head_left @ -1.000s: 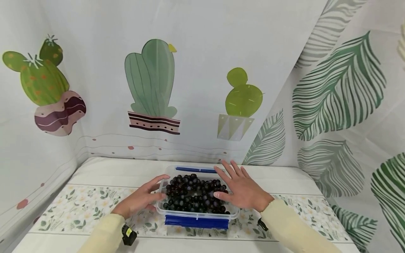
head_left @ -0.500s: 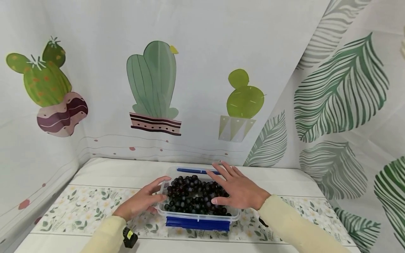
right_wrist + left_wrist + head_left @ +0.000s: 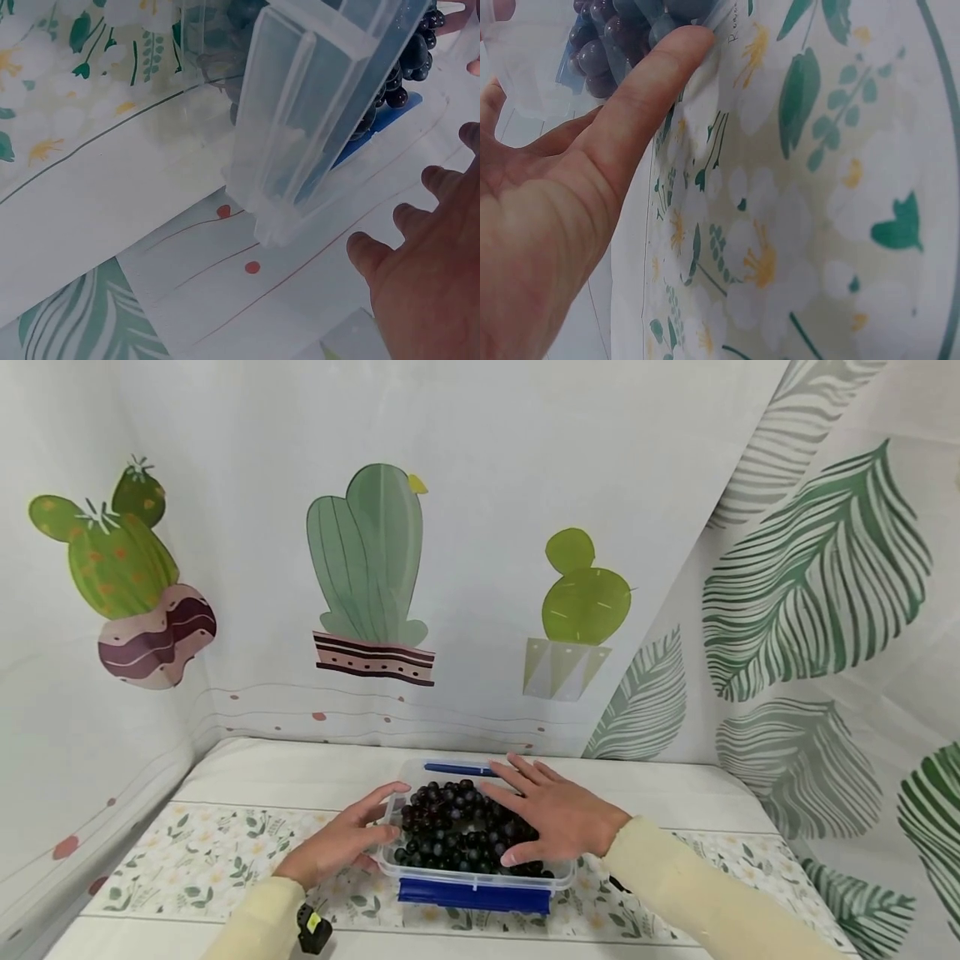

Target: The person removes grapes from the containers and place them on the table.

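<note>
Dark grapes [image 3: 431,827] fill a clear plastic food container [image 3: 480,881], with a blue clip flap [image 3: 474,897] hanging down its near side. At the container's left wall is my left hand [image 3: 341,839], its thumb at the rim and a finger by the far left corner. The left wrist view shows one straight finger [image 3: 649,82] reaching alongside the container below the grapes. My right hand [image 3: 558,814] spreads palm down over the right part of the grapes, hiding some. In the right wrist view its fingertips [image 3: 367,251] are spread and grip nothing.
A white cloth with a floral strip [image 3: 232,852] covers the table. Another blue clip flap [image 3: 453,769] shows at the container's far side. Behind stands a hanging curtain [image 3: 480,610] printed with cacti and leaves. A black wrist device [image 3: 313,929] sits at my left sleeve.
My right hand has moved left and slightly lower over the grapes. The left hand keeps its place at the container. The whole head view has shifted slightly.
</note>
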`<state>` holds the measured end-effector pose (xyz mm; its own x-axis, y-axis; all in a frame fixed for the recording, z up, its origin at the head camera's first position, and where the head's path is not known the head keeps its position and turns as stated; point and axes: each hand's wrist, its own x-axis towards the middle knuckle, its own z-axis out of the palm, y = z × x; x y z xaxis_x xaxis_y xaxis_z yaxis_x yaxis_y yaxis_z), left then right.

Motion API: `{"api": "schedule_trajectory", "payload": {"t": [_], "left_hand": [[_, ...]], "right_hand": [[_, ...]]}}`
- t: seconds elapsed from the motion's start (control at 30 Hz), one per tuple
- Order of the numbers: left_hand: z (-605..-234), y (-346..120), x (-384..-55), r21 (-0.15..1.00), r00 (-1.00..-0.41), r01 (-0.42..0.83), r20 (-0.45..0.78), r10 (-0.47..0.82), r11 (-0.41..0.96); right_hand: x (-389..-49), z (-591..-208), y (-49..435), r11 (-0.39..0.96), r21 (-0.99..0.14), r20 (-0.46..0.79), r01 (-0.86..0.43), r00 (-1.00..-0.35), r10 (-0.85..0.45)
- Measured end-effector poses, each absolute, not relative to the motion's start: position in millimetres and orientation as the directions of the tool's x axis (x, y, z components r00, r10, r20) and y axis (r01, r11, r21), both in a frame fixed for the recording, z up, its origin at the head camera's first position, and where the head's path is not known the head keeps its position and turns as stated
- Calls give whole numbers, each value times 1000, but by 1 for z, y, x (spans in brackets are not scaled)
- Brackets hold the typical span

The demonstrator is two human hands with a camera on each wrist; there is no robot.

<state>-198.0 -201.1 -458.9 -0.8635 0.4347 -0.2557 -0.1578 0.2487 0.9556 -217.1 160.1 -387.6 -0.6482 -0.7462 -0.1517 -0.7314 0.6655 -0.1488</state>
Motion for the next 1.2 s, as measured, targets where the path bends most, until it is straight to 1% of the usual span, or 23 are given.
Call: {"api": "schedule_trajectory", "payload": {"t": [0.07,0.2,0.37,0.6,0.7,0.8,0.87,1.1,1.2], "left_hand": [[-459,-201,-198,956,-863,-157,-256,436,249],[-460,-201,-199,957,-863,-153,-251,439,248],[-461,-201,-199,955,-866,-156,-255,429,253],[-461,-201,-199,954,-866,-158,-258,427,255],[-461,-200,-198,953,-866,-162,-262,425,257],[-461,-201,-198,953,-867,-164,-263,423,256],[-460,-201,-198,953,-868,-161,-260,423,256],[-460,-201,-198,956,-865,-153,-252,433,250],[-461,-201,-197,957,-866,-154,-250,434,245]], "right_hand": [[-218,-389,158,667,-132,-178,-733,-645,-743],[-219,-389,154,670,-53,-247,-740,-641,-727],[-219,-389,148,639,49,-307,-768,-621,-722],[-217,-393,141,563,189,-320,-805,-592,-739],[-216,-396,139,536,231,-322,-812,-584,-745],[-214,-397,139,535,236,-327,-811,-585,-742],[-214,-396,139,546,219,-331,-809,-588,-738],[-216,-391,141,580,102,-356,-808,-574,-738],[-217,-391,141,559,111,-348,-822,-559,-753]]}}
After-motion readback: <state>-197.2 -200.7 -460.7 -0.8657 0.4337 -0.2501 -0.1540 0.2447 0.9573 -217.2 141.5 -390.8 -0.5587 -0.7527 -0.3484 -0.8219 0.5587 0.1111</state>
